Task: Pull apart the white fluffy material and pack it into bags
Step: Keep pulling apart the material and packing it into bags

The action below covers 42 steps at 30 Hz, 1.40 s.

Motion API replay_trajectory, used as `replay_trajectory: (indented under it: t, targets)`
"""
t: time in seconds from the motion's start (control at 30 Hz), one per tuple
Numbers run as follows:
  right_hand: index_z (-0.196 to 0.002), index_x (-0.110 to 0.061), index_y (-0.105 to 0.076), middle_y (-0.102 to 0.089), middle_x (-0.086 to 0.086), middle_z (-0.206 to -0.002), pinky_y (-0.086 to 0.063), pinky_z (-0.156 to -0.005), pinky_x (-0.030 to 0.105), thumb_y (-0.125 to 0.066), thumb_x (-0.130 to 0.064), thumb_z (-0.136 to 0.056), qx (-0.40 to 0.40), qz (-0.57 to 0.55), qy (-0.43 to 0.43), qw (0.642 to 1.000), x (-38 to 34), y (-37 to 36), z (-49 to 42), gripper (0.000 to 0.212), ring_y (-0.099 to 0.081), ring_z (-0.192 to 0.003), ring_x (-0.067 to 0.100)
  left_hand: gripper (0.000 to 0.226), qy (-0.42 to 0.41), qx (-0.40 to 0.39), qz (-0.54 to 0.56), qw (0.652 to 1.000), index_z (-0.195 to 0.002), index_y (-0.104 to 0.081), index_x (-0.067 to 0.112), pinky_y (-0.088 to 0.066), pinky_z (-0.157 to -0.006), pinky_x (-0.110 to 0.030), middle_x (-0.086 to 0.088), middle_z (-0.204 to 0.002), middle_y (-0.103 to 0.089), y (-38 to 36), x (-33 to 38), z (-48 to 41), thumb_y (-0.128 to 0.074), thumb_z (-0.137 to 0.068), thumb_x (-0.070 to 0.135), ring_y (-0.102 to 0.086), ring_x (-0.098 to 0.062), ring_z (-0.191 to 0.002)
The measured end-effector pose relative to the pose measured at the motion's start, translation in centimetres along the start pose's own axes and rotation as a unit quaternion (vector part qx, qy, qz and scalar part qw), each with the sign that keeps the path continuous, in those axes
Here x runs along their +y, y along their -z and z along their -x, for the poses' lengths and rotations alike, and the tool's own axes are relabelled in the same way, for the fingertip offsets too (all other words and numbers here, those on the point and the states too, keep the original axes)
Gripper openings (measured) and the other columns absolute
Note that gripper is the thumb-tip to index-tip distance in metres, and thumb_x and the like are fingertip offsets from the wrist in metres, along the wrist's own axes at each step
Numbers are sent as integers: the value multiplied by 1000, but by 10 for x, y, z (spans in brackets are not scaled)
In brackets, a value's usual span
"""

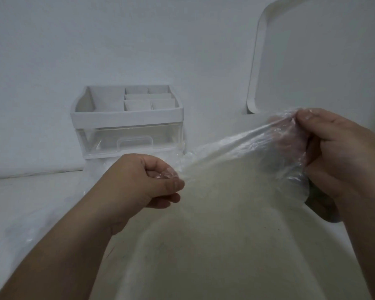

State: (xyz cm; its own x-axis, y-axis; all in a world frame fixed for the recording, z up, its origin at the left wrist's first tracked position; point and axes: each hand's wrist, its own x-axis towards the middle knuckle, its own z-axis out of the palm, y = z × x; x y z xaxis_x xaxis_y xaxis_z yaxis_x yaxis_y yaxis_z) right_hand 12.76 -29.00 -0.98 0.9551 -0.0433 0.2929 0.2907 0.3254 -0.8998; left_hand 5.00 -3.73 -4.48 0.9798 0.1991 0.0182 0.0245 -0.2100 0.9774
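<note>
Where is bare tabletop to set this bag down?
Free: tabletop near, between the forearms under the clear plastic bag; also left of the drawer organizer. Crowded: loose plastic film before the organizer and outside the left forearm.

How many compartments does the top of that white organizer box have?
6 in the organizer box: one large on the left, two small at the back, one long in the middle, two small at the front. None looks hidden.
</note>
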Motion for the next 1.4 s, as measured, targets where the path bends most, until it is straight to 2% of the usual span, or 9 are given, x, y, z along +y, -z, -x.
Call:
replay_trajectory:
  t: [0.27, 0.33, 0.5, 0.7, 0.8, 0.93, 1.13, 1.3, 1.4]
  targets:
    - [-86, -3, -66, -77, 8, -85, -57, -64, 31, -50, -10, -96, -154, 89, 21, 984, -1, -8, 11, 20, -73, -70, 20, 58, -163, 153, -203, 953, -100, -65, 36, -50, -61, -18, 29, -88, -66, 7, 17, 9, -57, -56, 73, -63, 2, -71]
    - [-87, -3, -65, -77, 11, -93, -58, -61, 28, -52, -12, -94, -206, 122, 15, 971, 3, -13, 14, 17, -75, -75, 26, 64, -216, 130, -179, 951, -117, -63, 39, -44, -68, -3, 29, -101, -66, 1, 18, 9, -51, -63, 73, -61, 10, -90]
    - [-83, -16, -74, -78, 9, -90, -61, -67, 33, -56, -23, -84, -319, 165, -10, 933, 13, -23, 19, 19, -75, -81, 32, 72, -280, 20, -269, 922, -143, -46, 40, -38, -100, -11, 33, -131, -54, -11, 14, 10, -43, -81, 77, -46, 17, -123]
    - [-81, -6, -71, -77, 12, -86, -58, -63, 31, -59, -19, -81, -336, 151, -28, 929, 16, -26, 22, 17, -75, -76, 31, 9, -237, 42, -212, 947, -79, -75, 26, -45, -55, -17, 7, -68, -71, -18, 15, 10, -74, -84, 33, -61, 0, -57]
    - [-87, -5, -70, -77, 10, -85, -58, -58, 27, -63, -19, -78, -308, 150, -28, 939, 17, -24, 20, 19, -74, -72, 24, 15, -214, 37, -159, 963, -68, -71, 21, -38, -44, -16, 5, -57, -66, -18, 16, 11, -73, -83, 19, -58, -4, -42]
    - [-99, -11, -75, -77, 13, -93, -59, -71, 28, -84, -24, -63, -338, 226, -69, 911, 24, -16, 15, 40, -74, -82, 22, 20, -206, 49, -118, 970, -65, -69, 20, -37, -42, -15, 8, -54, -59, -17, 16, 9, -74, -84, 17, -56, -9, -39]
    - [-82, -4, -72, -73, 15, -74, -60, -67, 34, -66, 1, -84, -292, 271, -125, 909, 32, -8, 7, 8, -70, -63, 23, 15, -180, 123, -94, 972, -74, -71, 14, -41, -44, -16, 6, -57, -63, -5, 14, 6, -72, -88, 17, -51, -5, -38]
    - [-84, 0, -72, -72, 18, -74, -56, -53, 26, -63, 7, -86, -274, 264, -115, 918, 24, -27, 3, 12, -68, -56, 23, 36, -55, -17, -119, 991, -94, -76, 22, -47, -61, -27, -13, -82, -72, 24, 24, -4, -67, -80, 53, -62, -14, -66]
    - [-84, -1, -72, -73, 16, -73, -55, -53, 24, -65, 7, -87, -294, 314, -109, 896, 14, -45, -9, 11, -68, -54, 20, 52, -16, -91, -154, 984, -74, -77, 28, -45, -57, -23, -7, -71, -67, 41, 37, -7, -58, -74, 76, -58, -14, -63]
